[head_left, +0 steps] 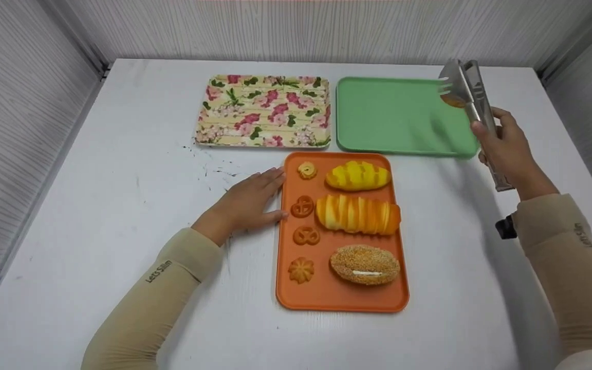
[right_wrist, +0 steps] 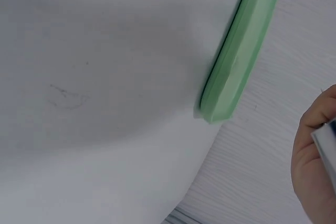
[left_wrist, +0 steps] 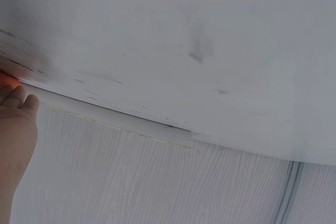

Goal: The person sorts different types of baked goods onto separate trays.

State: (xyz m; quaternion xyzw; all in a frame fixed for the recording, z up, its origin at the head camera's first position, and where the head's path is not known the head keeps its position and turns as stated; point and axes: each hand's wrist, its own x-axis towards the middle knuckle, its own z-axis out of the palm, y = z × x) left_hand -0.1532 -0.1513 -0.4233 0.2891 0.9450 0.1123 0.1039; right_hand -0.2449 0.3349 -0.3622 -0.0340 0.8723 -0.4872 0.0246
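My right hand (head_left: 511, 151) grips metal serving tongs (head_left: 484, 110) by the handles, raised over the right end of the green tray (head_left: 388, 110). The tongs have a slotted, fork-like head, with an orange-brown patch showing at it. With fingers extended, my left hand (head_left: 248, 201) rests at the left edge of the orange tray (head_left: 327, 299). On that tray lie a yellow bread roll (head_left: 358, 176), a ridged golden loaf (head_left: 358, 215) and a crumb-coated roll (head_left: 365, 264). A column of small cookies, with a pretzel cookie (head_left: 302, 206) among them, runs down its left side.
A flower-patterned tray (head_left: 265, 115) stands at the back, left of the green one and behind the orange one. All the trays sit on a white table (head_left: 121, 180) with dark scuff marks. Grey wood-grain panels (head_left: 296, 31) enclose its back and sides.
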